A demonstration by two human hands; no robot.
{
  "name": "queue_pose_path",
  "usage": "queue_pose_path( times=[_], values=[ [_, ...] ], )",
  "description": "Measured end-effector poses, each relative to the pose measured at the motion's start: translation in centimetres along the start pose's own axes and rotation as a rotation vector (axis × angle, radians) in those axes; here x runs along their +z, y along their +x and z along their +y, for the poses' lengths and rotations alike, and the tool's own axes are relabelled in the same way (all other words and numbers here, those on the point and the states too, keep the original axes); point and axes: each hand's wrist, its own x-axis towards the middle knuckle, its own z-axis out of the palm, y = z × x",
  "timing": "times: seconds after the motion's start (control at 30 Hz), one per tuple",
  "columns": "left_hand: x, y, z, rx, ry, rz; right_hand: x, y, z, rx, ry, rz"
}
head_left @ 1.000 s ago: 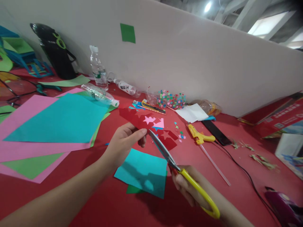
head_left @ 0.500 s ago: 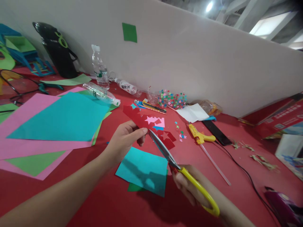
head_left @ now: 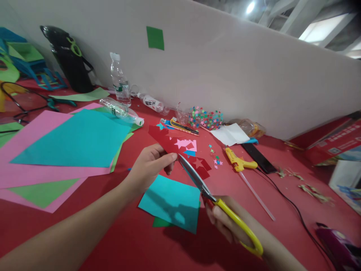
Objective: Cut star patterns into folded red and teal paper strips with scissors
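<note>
My left hand [head_left: 149, 162] pinches a piece of red paper [head_left: 160, 136] between thumb and fingers above the table. My right hand [head_left: 225, 218] grips yellow-handled scissors [head_left: 194, 177]. Their blade tips reach the paper right beside my left thumb, and the blades look nearly closed. Behind the blades shows red paper with a star-shaped hole [head_left: 200, 167]; I cannot tell whether it is the same piece. Pink paper with star cut-outs [head_left: 184, 144] lies beyond. Under both hands rests a turquoise square sheet [head_left: 170, 203], partly over a green one.
Large coloured sheets [head_left: 76, 143] cover the left side. Plastic bottles [head_left: 120, 84] and a black flask [head_left: 72, 62] stand or lie along the wall. A utility knife [head_left: 183, 127], loose paper stars [head_left: 217, 162], a yellow glue gun [head_left: 239, 161] with its cord and a phone [head_left: 259, 158] are towards the right.
Hardly anything differs. The view has shifted slightly, and both hands keep the same hold on the red paper and the scissors.
</note>
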Motion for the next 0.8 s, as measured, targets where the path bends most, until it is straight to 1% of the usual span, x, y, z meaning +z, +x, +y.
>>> queue_pose_path(
  times=[0.13, 0.4, 0.57, 0.67, 0.8],
  values=[
    [0.1, -0.1, 0.1, 0.002, -0.009, 0.003, 0.2, -0.1, 0.0, 0.015, 0.002, 0.001],
    [0.1, 0.0, 0.1, 0.007, -0.003, 0.004, 0.2, -0.7, 1.0, 0.015, 0.001, 0.07],
    [0.0, 0.0, -0.1, -0.001, -0.017, 0.003, -0.1, -0.7, 1.2, 0.04, -0.038, 0.037],
    [0.1, 0.0, -0.3, 0.004, -0.041, 0.005, -0.1, -0.6, 1.1, 0.033, -0.05, 0.061],
    [0.3, -0.1, -0.7, 0.001, -0.128, 0.006, 0.3, -0.3, 1.0, 0.032, -0.039, 0.066]
  ],
)
